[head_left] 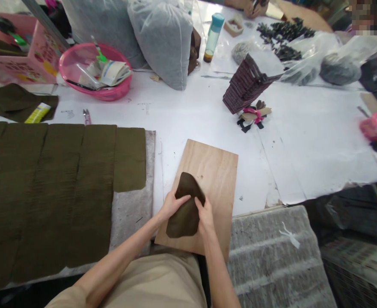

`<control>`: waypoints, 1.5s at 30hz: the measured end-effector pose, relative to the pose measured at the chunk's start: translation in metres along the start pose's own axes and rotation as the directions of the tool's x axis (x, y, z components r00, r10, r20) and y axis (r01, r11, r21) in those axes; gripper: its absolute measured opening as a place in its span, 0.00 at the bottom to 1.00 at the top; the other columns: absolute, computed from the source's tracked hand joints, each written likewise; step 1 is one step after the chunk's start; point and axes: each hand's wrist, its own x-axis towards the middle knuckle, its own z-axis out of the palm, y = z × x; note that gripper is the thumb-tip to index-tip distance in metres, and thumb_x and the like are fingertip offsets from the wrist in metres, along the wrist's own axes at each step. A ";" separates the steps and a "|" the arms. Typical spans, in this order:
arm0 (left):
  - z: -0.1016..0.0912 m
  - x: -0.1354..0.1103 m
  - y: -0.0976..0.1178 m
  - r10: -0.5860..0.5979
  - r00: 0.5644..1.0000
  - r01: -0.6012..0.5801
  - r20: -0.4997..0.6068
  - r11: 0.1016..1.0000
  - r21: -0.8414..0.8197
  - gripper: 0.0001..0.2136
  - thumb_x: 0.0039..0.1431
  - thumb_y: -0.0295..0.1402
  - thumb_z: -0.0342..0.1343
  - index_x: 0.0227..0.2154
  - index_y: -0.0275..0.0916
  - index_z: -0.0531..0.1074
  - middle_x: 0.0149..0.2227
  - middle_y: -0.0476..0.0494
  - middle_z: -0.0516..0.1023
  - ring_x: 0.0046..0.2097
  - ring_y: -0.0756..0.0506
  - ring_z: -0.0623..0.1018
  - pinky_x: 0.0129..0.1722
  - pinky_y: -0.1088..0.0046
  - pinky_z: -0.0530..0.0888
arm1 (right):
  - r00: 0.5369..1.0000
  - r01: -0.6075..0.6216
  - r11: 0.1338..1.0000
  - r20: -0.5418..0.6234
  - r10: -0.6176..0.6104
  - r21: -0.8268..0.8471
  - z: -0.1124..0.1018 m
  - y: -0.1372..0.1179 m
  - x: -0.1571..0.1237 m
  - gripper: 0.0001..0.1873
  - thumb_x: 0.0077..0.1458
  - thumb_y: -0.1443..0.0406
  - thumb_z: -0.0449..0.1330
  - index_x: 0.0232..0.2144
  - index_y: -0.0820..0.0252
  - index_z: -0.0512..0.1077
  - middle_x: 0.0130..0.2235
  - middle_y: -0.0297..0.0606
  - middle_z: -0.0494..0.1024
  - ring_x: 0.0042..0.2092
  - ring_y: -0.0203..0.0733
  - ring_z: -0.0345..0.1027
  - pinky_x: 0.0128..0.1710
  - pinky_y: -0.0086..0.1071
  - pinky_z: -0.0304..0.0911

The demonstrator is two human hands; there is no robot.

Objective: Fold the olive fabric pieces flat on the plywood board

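Both my hands grip a dark olive fabric piece (184,218) above a plain wooden board (218,179). My left hand (172,205) holds its left edge, thumb lying across the top. On the opposite edge, my right hand (205,213) pinches the cloth, its thumb pointing inward. The piece bends upward at its far end, and my fingers beneath it are hidden. To the left, rows of overlapping olive fabric pieces (56,188) cover a grey felt mat (127,218).
Behind the rows are a yellow tube (38,113), small snips (87,116) and a pink basin (95,92). A stack of dark red patterned pieces (247,85) stands beyond the board. A bottle (213,38) and stuffed bags (165,42) line the back. Another person's hand (255,7) shows at the top.
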 end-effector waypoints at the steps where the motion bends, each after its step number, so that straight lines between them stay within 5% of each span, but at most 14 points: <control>1: 0.002 0.004 0.002 0.089 0.996 -0.086 -0.021 0.991 0.102 0.17 0.46 0.38 0.65 0.39 0.38 0.76 0.42 0.42 0.79 0.46 0.41 0.77 0.48 0.65 0.73 | 0.997 -0.069 0.996 0.030 0.067 0.057 -0.001 0.000 0.005 0.17 0.55 0.57 0.56 0.43 0.61 0.70 0.38 0.41 0.79 0.41 0.44 0.73 0.42 0.37 0.67; 3: 0.005 0.012 0.005 0.178 0.984 -0.168 -0.029 0.962 0.216 0.17 0.46 0.36 0.65 0.41 0.40 0.76 0.44 0.43 0.79 0.48 0.41 0.76 0.50 0.65 0.72 | 0.997 -0.073 0.996 0.020 0.072 0.044 -0.003 0.000 0.016 0.18 0.56 0.55 0.56 0.43 0.62 0.71 0.39 0.42 0.79 0.42 0.45 0.72 0.43 0.38 0.67; 6: 0.011 0.024 0.008 0.011 1.000 -0.009 -0.019 0.997 0.073 0.19 0.49 0.38 0.63 0.43 0.37 0.74 0.41 0.42 0.80 0.43 0.42 0.79 0.46 0.65 0.74 | 0.987 0.104 0.973 -0.101 -0.127 -0.206 -0.006 -0.001 0.029 0.15 0.56 0.57 0.56 0.42 0.59 0.71 0.42 0.42 0.78 0.45 0.45 0.70 0.47 0.38 0.63; 9: 0.016 0.037 0.011 -0.080 0.997 0.080 -0.023 0.997 0.002 0.18 0.50 0.39 0.63 0.41 0.34 0.74 0.39 0.41 0.81 0.40 0.41 0.79 0.42 0.65 0.76 | 0.985 0.124 0.955 -0.086 -0.152 -0.271 -0.010 -0.002 0.043 0.15 0.58 0.57 0.53 0.42 0.59 0.70 0.41 0.41 0.77 0.43 0.44 0.70 0.45 0.36 0.63; 14: 0.023 0.063 0.016 0.124 0.991 -0.107 -0.050 0.960 0.259 0.20 0.50 0.36 0.63 0.46 0.36 0.72 0.45 0.40 0.79 0.45 0.41 0.78 0.46 0.65 0.74 | 0.975 0.114 0.929 -0.140 -0.173 -0.353 -0.018 -0.006 0.070 0.17 0.58 0.55 0.53 0.43 0.61 0.68 0.41 0.45 0.77 0.43 0.46 0.70 0.43 0.37 0.64; 18: 0.026 0.080 0.015 0.295 0.954 -0.224 -0.051 0.815 0.534 0.23 0.53 0.36 0.61 0.52 0.39 0.67 0.48 0.40 0.77 0.47 0.40 0.77 0.48 0.63 0.72 | 0.955 0.141 0.855 -0.160 -0.250 -0.499 -0.021 -0.009 0.085 0.20 0.61 0.56 0.50 0.51 0.60 0.64 0.46 0.47 0.75 0.46 0.48 0.71 0.42 0.38 0.64; 22: 0.027 0.086 0.012 0.388 0.922 -0.219 -0.019 0.559 0.799 0.28 0.56 0.35 0.58 0.59 0.42 0.58 0.51 0.38 0.74 0.47 0.38 0.77 0.45 0.62 0.73 | 0.932 0.150 0.733 -0.152 -0.328 -0.664 -0.023 -0.004 0.095 0.23 0.63 0.58 0.47 0.57 0.62 0.60 0.51 0.50 0.73 0.48 0.49 0.69 0.45 0.40 0.63; 28: 0.017 0.081 0.013 0.498 0.867 -0.186 0.021 0.283 0.941 0.29 0.58 0.38 0.55 0.61 0.38 0.55 0.49 0.36 0.71 0.46 0.39 0.75 0.39 0.64 0.75 | 0.863 0.178 0.548 -0.138 -0.485 -0.817 -0.024 -0.007 0.088 0.21 0.63 0.59 0.48 0.56 0.62 0.63 0.46 0.50 0.72 0.48 0.49 0.65 0.46 0.42 0.61; 35: -0.004 0.053 -0.003 0.509 0.761 -0.480 0.401 0.027 0.877 0.12 0.60 0.32 0.53 0.47 0.39 0.71 0.44 0.39 0.74 0.49 0.40 0.72 0.48 0.62 0.70 | 0.872 0.370 0.344 0.195 -0.448 -0.863 -0.020 0.011 0.043 0.17 0.62 0.70 0.50 0.50 0.54 0.70 0.51 0.43 0.72 0.52 0.45 0.63 0.50 0.41 0.56; 40: -0.004 0.033 -0.016 0.501 0.725 -0.527 0.473 -0.039 0.849 0.11 0.61 0.28 0.51 0.45 0.40 0.73 0.42 0.40 0.76 0.48 0.42 0.73 0.48 0.62 0.69 | 0.884 0.362 0.315 0.216 -0.414 -0.877 -0.026 0.019 0.020 0.16 0.61 0.70 0.52 0.49 0.53 0.71 0.49 0.42 0.73 0.50 0.44 0.65 0.48 0.40 0.56; 45: 0.006 0.040 -0.009 0.517 0.710 -0.543 0.479 -0.033 0.839 0.11 0.61 0.28 0.51 0.45 0.40 0.73 0.42 0.41 0.76 0.49 0.42 0.72 0.50 0.61 0.68 | 0.874 0.370 0.339 0.201 -0.442 -0.865 -0.023 0.003 0.041 0.15 0.62 0.68 0.52 0.49 0.54 0.71 0.50 0.43 0.73 0.51 0.44 0.64 0.50 0.40 0.55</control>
